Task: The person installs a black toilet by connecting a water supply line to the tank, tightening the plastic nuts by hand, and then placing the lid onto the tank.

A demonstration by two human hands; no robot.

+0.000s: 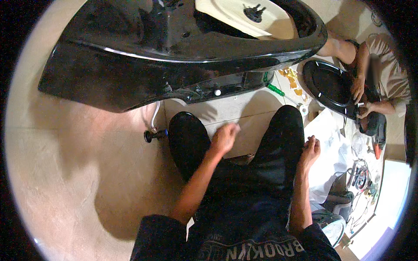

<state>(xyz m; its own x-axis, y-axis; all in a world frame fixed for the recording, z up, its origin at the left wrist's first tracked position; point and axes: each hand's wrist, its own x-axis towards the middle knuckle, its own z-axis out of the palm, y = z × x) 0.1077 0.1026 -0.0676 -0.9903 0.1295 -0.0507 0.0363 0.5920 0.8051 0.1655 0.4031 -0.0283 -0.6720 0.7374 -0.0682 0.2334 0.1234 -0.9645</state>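
A glossy black toilet (174, 61) stands in front of my knees, with a white round cap (217, 92) low on its side. Over my left thigh, my left hand (224, 139) is closed, its fingertips slightly blurred; whatever it may hold is hidden. Beside my right knee, my right hand (311, 151) has its fingers pinched together, and anything between them is too small to name. Neither hand touches the toilet. A green-handled screwdriver (275, 89) lies on the floor against the toilet's base.
At right, another person's hands (359, 89) work at a black toilet seat (329, 83). A tape roll (303, 109), white plastic sheet (325, 156) and tangled cables (360, 174) lie nearby. A black valve (150, 136) with a white hose (155, 115) is by my left knee.
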